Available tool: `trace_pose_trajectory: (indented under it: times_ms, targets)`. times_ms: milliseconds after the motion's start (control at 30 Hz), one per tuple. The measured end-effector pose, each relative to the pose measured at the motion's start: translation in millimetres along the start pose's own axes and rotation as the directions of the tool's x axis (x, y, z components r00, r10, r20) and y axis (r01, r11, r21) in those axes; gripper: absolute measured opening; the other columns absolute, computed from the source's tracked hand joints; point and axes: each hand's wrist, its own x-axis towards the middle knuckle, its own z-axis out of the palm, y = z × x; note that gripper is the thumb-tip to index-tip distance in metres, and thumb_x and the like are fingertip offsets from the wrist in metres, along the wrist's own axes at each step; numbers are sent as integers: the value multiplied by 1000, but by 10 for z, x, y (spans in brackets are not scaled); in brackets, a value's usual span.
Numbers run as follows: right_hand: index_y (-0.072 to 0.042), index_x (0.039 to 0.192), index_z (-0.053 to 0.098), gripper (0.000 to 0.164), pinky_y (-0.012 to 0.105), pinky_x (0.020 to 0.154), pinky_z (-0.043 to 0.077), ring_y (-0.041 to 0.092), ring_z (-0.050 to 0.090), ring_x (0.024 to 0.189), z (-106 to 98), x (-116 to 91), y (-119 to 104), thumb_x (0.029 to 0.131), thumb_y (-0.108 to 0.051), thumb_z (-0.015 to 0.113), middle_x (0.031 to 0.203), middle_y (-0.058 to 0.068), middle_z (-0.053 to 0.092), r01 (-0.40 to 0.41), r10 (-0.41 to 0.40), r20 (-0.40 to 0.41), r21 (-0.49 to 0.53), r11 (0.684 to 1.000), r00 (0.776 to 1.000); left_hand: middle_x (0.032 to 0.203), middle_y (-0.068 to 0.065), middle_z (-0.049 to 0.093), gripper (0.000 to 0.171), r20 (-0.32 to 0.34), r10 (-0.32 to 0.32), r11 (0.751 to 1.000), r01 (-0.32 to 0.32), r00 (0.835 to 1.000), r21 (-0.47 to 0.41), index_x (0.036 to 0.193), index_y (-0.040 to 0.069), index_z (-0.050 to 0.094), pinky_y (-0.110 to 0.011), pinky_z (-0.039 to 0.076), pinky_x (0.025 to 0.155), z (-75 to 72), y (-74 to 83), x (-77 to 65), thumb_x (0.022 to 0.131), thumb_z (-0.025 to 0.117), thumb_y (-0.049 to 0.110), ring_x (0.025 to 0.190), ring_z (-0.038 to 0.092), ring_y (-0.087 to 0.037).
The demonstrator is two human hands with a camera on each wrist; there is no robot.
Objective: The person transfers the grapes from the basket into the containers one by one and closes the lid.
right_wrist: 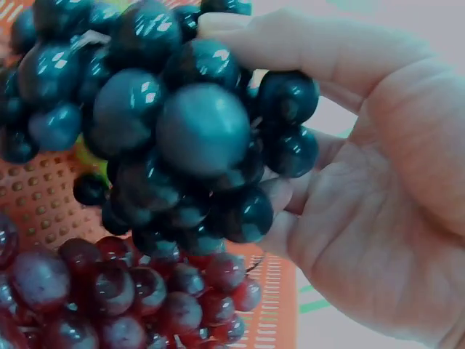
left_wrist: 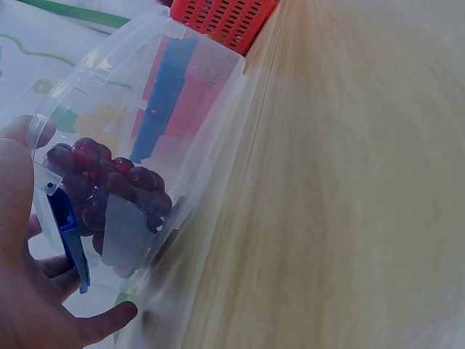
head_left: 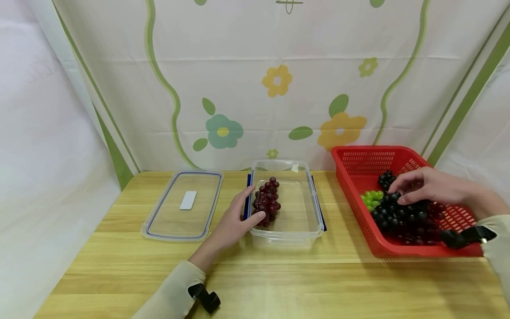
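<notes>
A clear plastic container (head_left: 296,208) stands on the table with a bunch of dark red grapes (head_left: 266,201) along its left side. My left hand (head_left: 233,223) holds the container's left rim, the thumb lapping over the edge and other fingers outside by the blue latch (left_wrist: 69,236). Over at the right, my right hand (head_left: 428,188) grips a bunch of black grapes (right_wrist: 182,131) between thumb and fingers, within the red basket (head_left: 360,217). Red grapes (right_wrist: 116,298) lie beneath that bunch, and green grapes (head_left: 372,199) show beside it.
The container's lid (head_left: 163,221), with a blue seal and a white label (head_left: 188,200), lies flat on the table at left. Another small black bunch (head_left: 385,179) sits toward the back of the basket. A flowered curtain (head_left: 247,79) hangs behind the table (head_left: 279,283).
</notes>
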Motion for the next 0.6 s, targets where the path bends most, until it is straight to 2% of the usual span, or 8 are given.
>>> trace_pose_trajectory:
  times_ms: [133,300,400,600]
  targets:
    - [-15,116,78,22,23,72,50,6,61,90,-65,-8,-110,94,-16,81,106,-7,74,-84,77,-99,-77,993,992,177,9,18,79,2,-2,1000,2,1000,-3,164,54,20,-72,23,127,-3,0,5,100,67,57,166,18,-30]
    - [-15,119,77,24,23,76,51,3,63,96,-145,10,-280,95,-21,81,115,-10,74,-151,138,-126,-99,984,982,177,9,18,79,2,-1,1000,1,1000,-8,164,54,20,-72,23,127,-8,0,7,100,67,57,166,18,-30]
    - [-16,121,77,25,23,76,52,2,65,97,-184,21,-379,97,-21,79,116,-14,73,-159,143,-141,-113,981,980,177,8,18,80,2,-2,1000,2,1000,-6,164,53,20,-71,22,127,-10,-1,7,100,67,57,166,18,-30]
    - [-11,122,77,26,23,73,54,3,70,95,-230,55,-574,96,-13,79,113,-19,75,-107,84,-217,-97,990,973,177,7,19,80,1,-1,1000,1,1000,1,165,51,21,-71,23,128,-8,8,9,100,67,56,166,19,-30]
